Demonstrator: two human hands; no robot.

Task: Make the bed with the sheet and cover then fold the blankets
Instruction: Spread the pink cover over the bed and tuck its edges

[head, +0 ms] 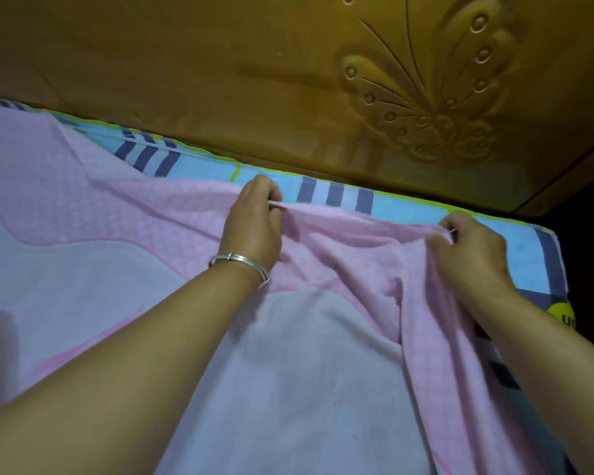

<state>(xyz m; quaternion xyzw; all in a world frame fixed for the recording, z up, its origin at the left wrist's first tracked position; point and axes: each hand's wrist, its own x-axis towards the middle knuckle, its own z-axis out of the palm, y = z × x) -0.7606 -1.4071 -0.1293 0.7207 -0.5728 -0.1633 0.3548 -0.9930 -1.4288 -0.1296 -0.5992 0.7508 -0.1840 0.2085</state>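
- Both hands were up at the far edge of the bed, right below the wooden headboard (220, 63) with that carved butterfly (436, 94) on it.
- Left hand (254, 221) had its grip curled tight on the top hem of the pink cover (340, 255), fingers pinching the edge roughly mid-frame. There was a silver bangle (241, 264) on that wrist.
- Right hand (470, 248) was doing the same thing further right, near the bed's corner, grip clamped on the same hem.
- The hem ran stretched between the two hands, with the fabric bunched and wrinkled just below it.
- The cover itself was pink with a textured pattern along the far part, plus a smoother pale lilac panel (288, 371) nearer to the camera. It lay spread over most of the bed.
- Under it was the sheet (408, 205), light blue with dark stripe blocks and a yellow-green edge, showing as a strip along the headboard and down the right side.
- A yellow round patch (561, 313) with some lettering peeked out at the right edge, couldn't read it.
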